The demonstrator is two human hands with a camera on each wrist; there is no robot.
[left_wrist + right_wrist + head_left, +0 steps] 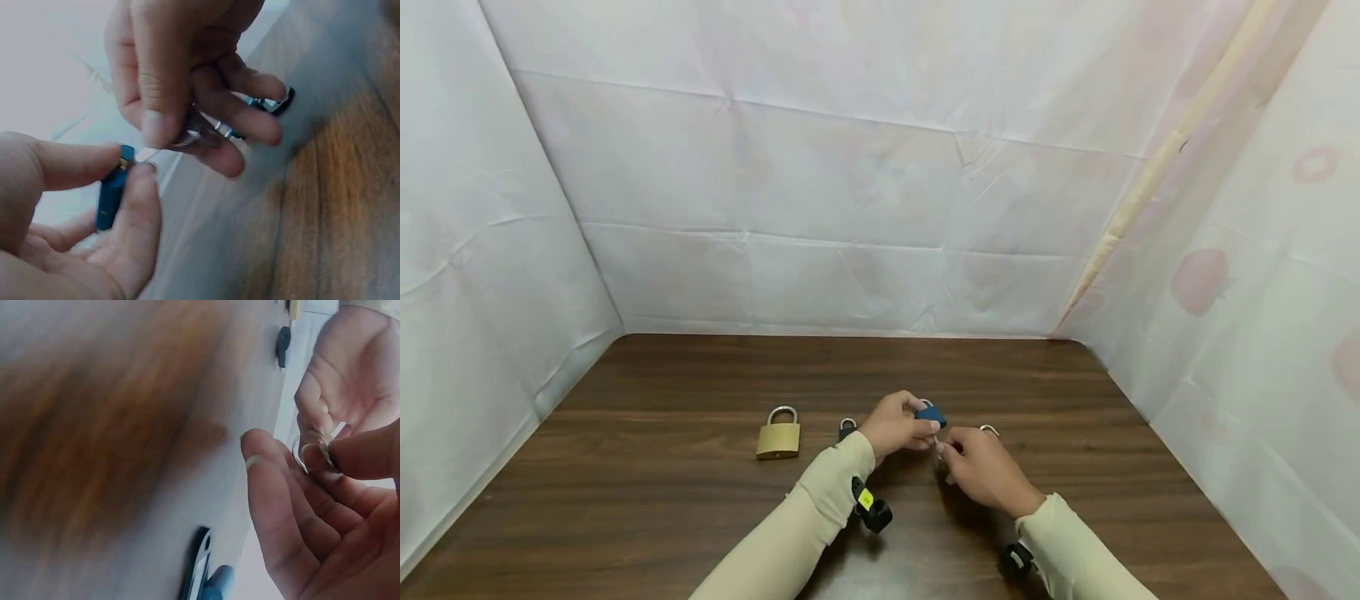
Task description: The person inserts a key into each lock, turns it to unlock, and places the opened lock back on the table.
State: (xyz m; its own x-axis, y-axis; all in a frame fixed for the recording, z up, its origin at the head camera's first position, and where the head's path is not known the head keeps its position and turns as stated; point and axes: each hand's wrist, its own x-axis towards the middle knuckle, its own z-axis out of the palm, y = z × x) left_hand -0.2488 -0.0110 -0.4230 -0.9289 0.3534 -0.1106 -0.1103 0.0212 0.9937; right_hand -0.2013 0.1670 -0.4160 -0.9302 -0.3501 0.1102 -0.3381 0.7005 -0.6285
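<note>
My left hand [893, 427] pinches a small blue padlock [931, 414] between thumb and fingers, its keyhole side turned toward my right hand [988, 468]. Thumb and forefinger of the right hand grip a silver key [145, 155], whose blade points at the bottom of the padlock. Whether its tip is inside the keyhole, I cannot tell. In the right wrist view a thin metal ring [299, 457] shows at the right fingertips. The left hand's fingers hide the padlock in that view.
A large brass padlock [778, 438] stands left on the wooden table [700, 517]. Beside the left wrist is a smaller dark padlock [847, 430], partly hidden. Behind the right hand a silver shackle [989, 430] shows. White sheeting [850, 167] encloses the table's back and sides.
</note>
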